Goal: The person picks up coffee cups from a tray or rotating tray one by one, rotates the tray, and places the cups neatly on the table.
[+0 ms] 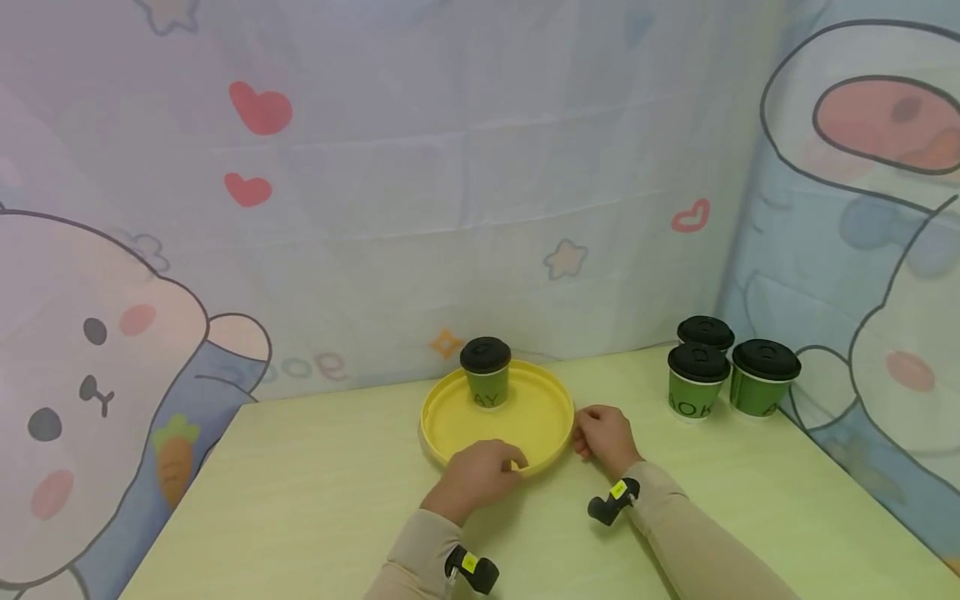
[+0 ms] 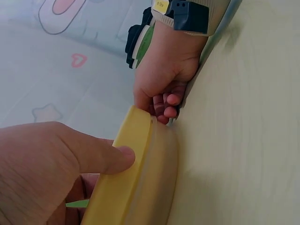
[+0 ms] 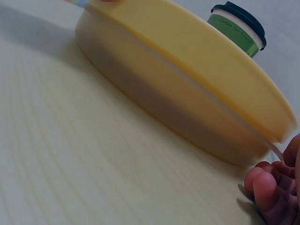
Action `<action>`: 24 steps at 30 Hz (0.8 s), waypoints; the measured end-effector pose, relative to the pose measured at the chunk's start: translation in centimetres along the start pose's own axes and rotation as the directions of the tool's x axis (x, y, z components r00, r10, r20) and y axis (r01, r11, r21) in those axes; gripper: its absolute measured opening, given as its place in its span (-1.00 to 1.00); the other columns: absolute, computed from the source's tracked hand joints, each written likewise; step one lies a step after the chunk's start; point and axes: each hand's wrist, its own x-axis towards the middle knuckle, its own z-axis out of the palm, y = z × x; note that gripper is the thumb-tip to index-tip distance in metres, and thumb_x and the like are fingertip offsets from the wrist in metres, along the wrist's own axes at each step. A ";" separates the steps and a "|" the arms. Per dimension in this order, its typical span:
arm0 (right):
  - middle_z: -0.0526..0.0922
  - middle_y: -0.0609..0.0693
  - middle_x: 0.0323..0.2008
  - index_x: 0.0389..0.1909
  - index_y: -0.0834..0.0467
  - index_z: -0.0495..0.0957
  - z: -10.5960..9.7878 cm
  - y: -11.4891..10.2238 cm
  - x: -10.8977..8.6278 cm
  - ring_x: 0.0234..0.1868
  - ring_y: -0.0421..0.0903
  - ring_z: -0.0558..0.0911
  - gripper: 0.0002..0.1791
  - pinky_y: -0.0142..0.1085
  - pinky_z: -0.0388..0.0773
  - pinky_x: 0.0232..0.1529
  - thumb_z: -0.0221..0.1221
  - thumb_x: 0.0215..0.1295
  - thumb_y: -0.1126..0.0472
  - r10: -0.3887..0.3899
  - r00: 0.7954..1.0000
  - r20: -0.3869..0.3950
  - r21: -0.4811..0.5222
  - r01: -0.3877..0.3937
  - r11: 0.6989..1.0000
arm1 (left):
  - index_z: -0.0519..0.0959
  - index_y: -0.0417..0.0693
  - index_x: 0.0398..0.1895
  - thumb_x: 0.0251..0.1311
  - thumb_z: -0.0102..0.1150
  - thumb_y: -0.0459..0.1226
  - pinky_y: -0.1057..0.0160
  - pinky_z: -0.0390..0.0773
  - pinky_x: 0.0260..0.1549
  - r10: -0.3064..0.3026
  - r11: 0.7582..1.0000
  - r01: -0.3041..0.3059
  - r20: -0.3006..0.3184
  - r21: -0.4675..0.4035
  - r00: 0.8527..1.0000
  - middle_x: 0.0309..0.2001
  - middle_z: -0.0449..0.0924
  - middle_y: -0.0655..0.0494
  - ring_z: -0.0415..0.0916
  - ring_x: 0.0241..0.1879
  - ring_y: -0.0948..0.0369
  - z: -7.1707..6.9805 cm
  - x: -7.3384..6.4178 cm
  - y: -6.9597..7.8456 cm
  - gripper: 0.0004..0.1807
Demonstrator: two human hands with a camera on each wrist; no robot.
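Observation:
A round yellow tray with a raised rim and a paler lower part sits on the table. One green paper coffee cup with a black lid stands upright on its far half. At the near edge my left hand pinches the rim, thumb on the outer side and fingers inside, as the left wrist view shows. Beside the tray's right edge, my right hand has its fingers curled. A thin whitish strip runs from under the tray's rim to the right thumb and fingers, which pinch its end.
Three more lidded green cups stand together at the back right: a front one, a right one and a partly hidden one. A printed cloth hangs behind the pale table.

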 end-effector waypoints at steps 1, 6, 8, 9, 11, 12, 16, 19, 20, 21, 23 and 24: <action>0.63 0.08 -0.62 -0.32 0.30 0.63 -0.1 0.0 0.0 -0.68 -0.09 0.58 -0.74 -0.26 0.59 -0.60 0.05 0.38 0.22 -0.001 1.000 0.003 -0.001 0.001 1.000 | 0.76 0.17 -0.16 0.19 0.30 -0.16 0.27 0.44 -0.43 -0.002 1.000 0.002 0.005 -0.005 1.000 -0.42 0.53 0.33 0.42 -0.42 0.35 -0.2 -0.1 0.0 -0.83; 0.63 0.08 -0.60 -0.30 0.30 0.63 -0.2 -0.2 -0.1 -0.66 -0.10 0.59 -0.74 -0.26 0.60 -0.59 0.05 0.41 0.20 0.005 1.000 0.007 -0.013 -0.005 1.000 | 0.76 0.13 -0.14 0.20 0.31 -0.15 0.26 0.45 -0.39 -0.022 0.999 0.023 0.037 -0.029 0.999 -0.42 0.53 0.31 0.42 -0.41 0.33 -1.0 -0.7 -0.1 -0.81; 0.63 0.08 -0.60 -0.30 0.30 0.63 -0.1 -0.2 -0.1 -0.67 -0.10 0.59 -0.74 -0.27 0.60 -0.59 0.05 0.41 0.21 0.007 1.000 0.007 -0.016 -0.007 1.000 | 0.75 0.14 -0.14 0.20 0.31 -0.12 0.26 0.44 -0.38 -0.031 0.999 0.033 0.049 -0.025 0.998 -0.43 0.52 0.32 0.42 -0.43 0.33 -1.2 -0.7 -0.2 -0.81; 0.62 0.07 -0.60 -0.30 0.30 0.63 0.0 -0.2 -0.1 -0.67 -0.10 0.59 -0.74 -0.27 0.59 -0.59 0.05 0.41 0.21 0.008 1.000 0.007 -0.014 -0.008 1.000 | 0.74 0.14 -0.14 0.19 0.31 -0.11 0.26 0.44 -0.38 -0.036 0.999 0.037 0.053 -0.029 0.998 -0.44 0.52 0.32 0.43 -0.43 0.33 -1.3 -0.8 -0.3 -0.80; 0.62 0.07 -0.60 -0.30 0.31 0.63 0.0 -0.2 -0.1 -0.67 -0.11 0.58 -0.74 -0.28 0.59 -0.59 0.04 0.41 0.22 0.008 1.000 0.004 -0.012 -0.008 1.000 | 0.73 0.14 -0.12 0.17 0.31 -0.08 0.25 0.44 -0.40 -0.049 0.998 0.051 0.053 -0.043 0.997 -0.45 0.53 0.32 0.43 -0.45 0.34 -1.6 -0.6 -0.4 -0.77; 0.62 0.07 -0.61 -0.30 0.31 0.63 0.0 -0.2 -0.1 -0.67 -0.11 0.58 -0.74 -0.28 0.58 -0.60 0.04 0.40 0.22 0.007 1.000 0.003 -0.011 -0.007 1.000 | 0.72 0.14 -0.11 0.17 0.31 -0.06 0.24 0.44 -0.40 -0.058 0.997 0.061 0.053 -0.052 0.997 -0.45 0.53 0.32 0.44 -0.46 0.33 -1.7 -0.5 -0.3 -0.75; 0.62 0.08 -0.62 -0.31 0.32 0.63 0.1 -0.2 -0.1 -0.68 -0.10 0.57 -0.74 -0.29 0.57 -0.61 0.02 0.38 0.25 0.003 1.000 -0.004 -0.012 -0.003 1.000 | 0.71 0.08 -0.06 0.17 0.32 -0.04 0.22 0.48 -0.42 -0.086 0.992 0.090 0.040 -0.093 0.995 -0.43 0.57 0.29 0.47 -0.44 0.31 -1.9 0.4 0.3 -0.69; 0.62 0.07 -0.63 -0.32 0.31 0.63 0.1 -0.1 0.0 -0.69 -0.11 0.57 -0.75 -0.29 0.57 -0.61 0.03 0.36 0.25 0.006 1.000 -0.013 -0.016 -0.006 1.000 | 0.69 0.07 0.03 0.18 0.32 -0.01 0.23 0.49 -0.43 -0.098 0.991 0.101 0.032 -0.092 0.995 -0.43 0.57 0.29 0.48 -0.42 0.32 -1.3 1.4 1.0 -0.61; 0.62 0.06 -0.63 -0.33 0.30 0.63 0.1 -0.1 0.0 -0.69 -0.11 0.57 -0.75 -0.29 0.57 -0.61 0.03 0.36 0.24 0.010 1.000 -0.015 -0.017 -0.010 1.000 | 0.67 0.08 0.08 0.18 0.32 0.00 0.24 0.49 -0.43 -0.102 0.990 0.104 0.029 -0.094 0.994 -0.43 0.57 0.29 0.48 -0.42 0.32 -1.0 1.8 1.3 -0.57; 0.62 0.06 -0.63 -0.33 0.30 0.63 0.1 -0.1 0.0 -0.69 -0.11 0.57 -0.75 -0.29 0.57 -0.61 0.03 0.36 0.24 0.009 1.000 -0.018 -0.020 -0.010 1.000 | 0.65 0.09 0.14 0.19 0.32 0.02 0.25 0.49 -0.42 -0.104 0.990 0.106 0.026 -0.094 0.994 -0.42 0.56 0.29 0.48 -0.41 0.33 -0.6 2.1 1.5 -0.53; 0.62 0.06 -0.63 -0.33 0.30 0.64 0.1 -0.1 0.0 -0.69 -0.11 0.57 -0.75 -0.29 0.57 -0.60 0.04 0.34 0.24 0.013 1.000 -0.025 -0.018 -0.013 1.000 | 0.58 0.09 0.25 0.19 0.31 0.02 0.25 0.50 -0.39 -0.105 0.989 0.106 0.017 -0.103 0.994 -0.41 0.56 0.28 0.48 -0.39 0.32 0.0 2.6 1.9 -0.44; 0.62 0.06 -0.63 -0.33 0.30 0.63 0.1 -0.1 0.0 -0.70 -0.11 0.57 -0.75 -0.29 0.57 -0.61 0.04 0.34 0.24 0.011 1.000 -0.026 -0.019 -0.012 1.000 | 0.56 0.09 0.29 0.20 0.32 0.02 0.25 0.50 -0.38 -0.104 0.989 0.105 0.012 -0.107 0.994 -0.40 0.56 0.27 0.48 -0.38 0.32 0.3 2.8 2.0 -0.42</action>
